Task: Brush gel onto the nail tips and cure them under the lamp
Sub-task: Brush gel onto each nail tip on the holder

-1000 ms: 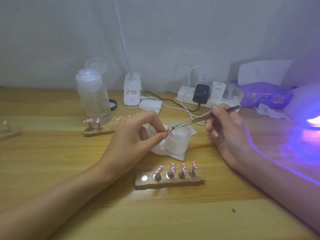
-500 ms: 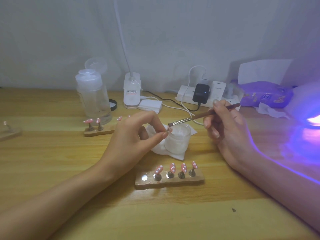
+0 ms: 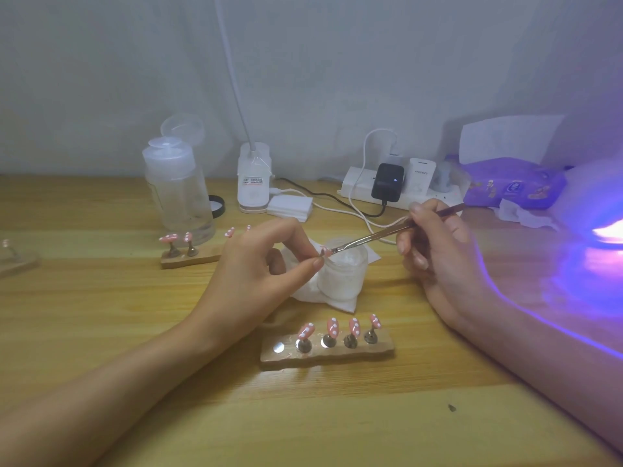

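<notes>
- The left hand [image 3: 256, 274] pinches one pink tip [image 3: 324, 252] between thumb and forefinger, just over the jar [image 3: 344, 274]; to my eye a pinch low on the sides leaves the whole top free for gel
- The brush [image 3: 387, 232] slants down from the right and its bristles touch that tip; light strokes from base to free end, in a thin coat, should stop gel running onto the fingertips
- The right hand [image 3: 435, 251] grips the brush handle like a pen, fingers curled round it; resting its heel on the table [image 3: 101, 332] would steady the stroke
- Once coated, I reckon the tip belongs on the bare magnet [image 3: 278, 347] at the left end of the front rack [image 3: 327, 357], and the rack then goes under the lamp [image 3: 606, 230], which glows violet at the far right
- The table is pale wood; at its left edge sits a small stand [image 3: 17, 261], partly cut off
- Next comes a clear bottle [image 3: 177, 193] with its cap flipped up, and just before it a back rack [image 3: 188, 259] with pink tips on it, partly hidden by the left hand
- A white desk light [image 3: 253, 178] stands behind, its stalk rising out of sight
- The front rack bears four dotted pink tips upright on holders, near the person
- The jar sits on a tissue [image 3: 337, 301] between the hands
- Further right lie a power strip [image 3: 357, 188] with plugs in it and a purple pack [image 3: 512, 187]
- The wall [image 3: 337, 62] is plain and pale; the room is dim, with violet light along the right forearm
</notes>
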